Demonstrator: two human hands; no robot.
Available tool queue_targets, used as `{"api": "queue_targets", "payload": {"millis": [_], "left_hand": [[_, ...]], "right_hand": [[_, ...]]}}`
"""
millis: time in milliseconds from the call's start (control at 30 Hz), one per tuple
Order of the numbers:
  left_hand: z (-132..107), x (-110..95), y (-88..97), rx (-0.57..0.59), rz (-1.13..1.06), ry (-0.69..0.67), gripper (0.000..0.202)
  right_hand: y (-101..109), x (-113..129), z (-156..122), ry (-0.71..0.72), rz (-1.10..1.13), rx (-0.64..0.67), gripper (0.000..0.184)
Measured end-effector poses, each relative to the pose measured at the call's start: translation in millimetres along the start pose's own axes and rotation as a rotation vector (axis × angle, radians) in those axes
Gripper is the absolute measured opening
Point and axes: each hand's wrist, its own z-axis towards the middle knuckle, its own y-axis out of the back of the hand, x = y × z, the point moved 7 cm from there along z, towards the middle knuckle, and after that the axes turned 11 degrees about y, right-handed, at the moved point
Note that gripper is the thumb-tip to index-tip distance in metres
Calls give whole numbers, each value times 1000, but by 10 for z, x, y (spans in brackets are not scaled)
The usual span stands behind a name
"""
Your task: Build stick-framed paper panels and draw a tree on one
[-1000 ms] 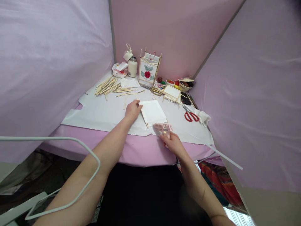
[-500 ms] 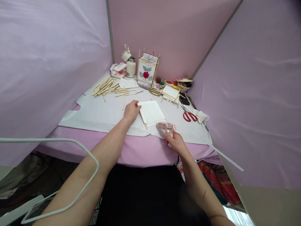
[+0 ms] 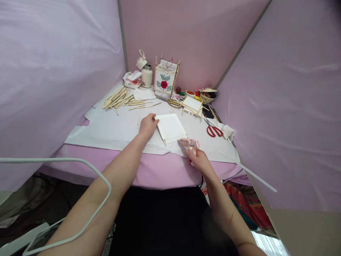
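- So, a white panel [image 3: 172, 128] edged with thin sticks is laid flat on the white sheet [image 3: 114, 131], pretty much mid-table, right in front of the person.
- Its far left corner is pinched by the left hand [image 3: 148, 125], thumb over the edge. The other fingers are partly hidden.
- A pink glue gun [image 3: 189, 143] is gripped by the handle in the right hand [image 3: 199, 159], fingers wrapped around it. A little yellowish light can be seen on its body.
- The nozzle is aimed left, right at the panel's near edge, close to the right corner. Whether the panel is actually touched by it can't be told from this angle.
- A messy pile of sticks [image 3: 117, 99] is spread out on the left, with a few loose ones scattered nearer the middle.
- Over on the right, red-handled scissors [image 3: 214, 131] are set down beside a crumpled white cloth [image 3: 228, 133], and a small stick frame [image 3: 192, 104] is parked farther back.
- Gold-handled scissors [image 3: 174, 103] are left just behind the work area.
- At the back, a rose-decorated stick stand [image 3: 163, 83] is stood upright next to a cream bottle [image 3: 146, 77].
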Motion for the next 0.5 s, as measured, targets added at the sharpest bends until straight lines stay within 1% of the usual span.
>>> {"api": "queue_targets", "payload": {"millis": [167,300,500], "left_hand": [[3,5,-2,-3,-2,-5,38],[8,9,-7,-5,-4,-7,38],[11,8,-13,-1,-12,-5,39]], "right_hand": [[22,-21,0,-8,28,-21,35],[100,-48,13,-25,40,-65,35],[150,-69,22,-52,46,-59,34]]}}
